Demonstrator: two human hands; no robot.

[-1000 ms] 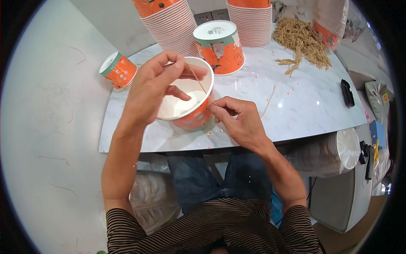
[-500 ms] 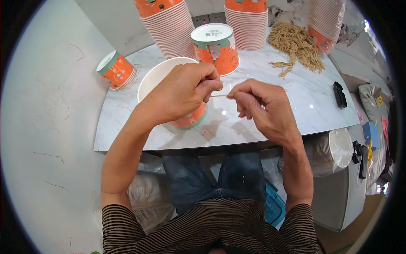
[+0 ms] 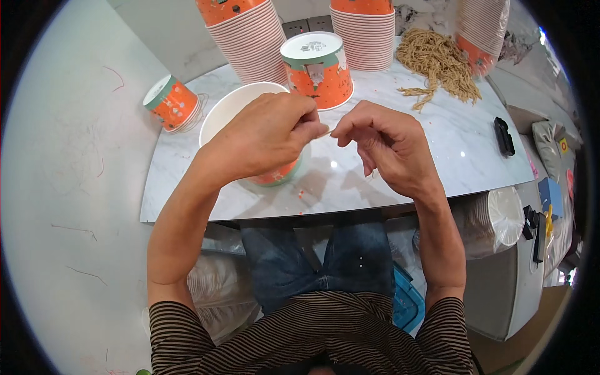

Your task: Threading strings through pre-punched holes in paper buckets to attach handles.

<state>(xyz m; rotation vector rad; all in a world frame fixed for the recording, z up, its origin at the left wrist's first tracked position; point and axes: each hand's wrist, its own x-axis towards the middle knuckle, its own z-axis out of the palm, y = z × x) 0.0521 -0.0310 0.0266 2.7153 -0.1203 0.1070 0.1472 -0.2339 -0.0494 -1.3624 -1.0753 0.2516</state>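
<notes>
My left hand (image 3: 265, 134) and my right hand (image 3: 384, 144) are raised above the marble table (image 3: 437, 156), fingertips nearly meeting. Between them they pinch a thin pale string (image 3: 325, 132), a short piece showing. Under my left hand stands an open orange paper cup (image 3: 234, 109) with a white inside, partly hidden by the hand. Just behind it is an upside-down orange cup (image 3: 315, 62).
Tall stacks of orange cups (image 3: 247, 34) line the table's back, another stack (image 3: 365, 34) beside them. A heap of tan strings (image 3: 437, 62) lies back right. A cup (image 3: 169, 103) lies on its side at left. A small black object (image 3: 503, 136) rests near the right edge.
Both hands rose from the open cup's rim and came together in front of it, drawing the thin string taut between the fingertips.
</notes>
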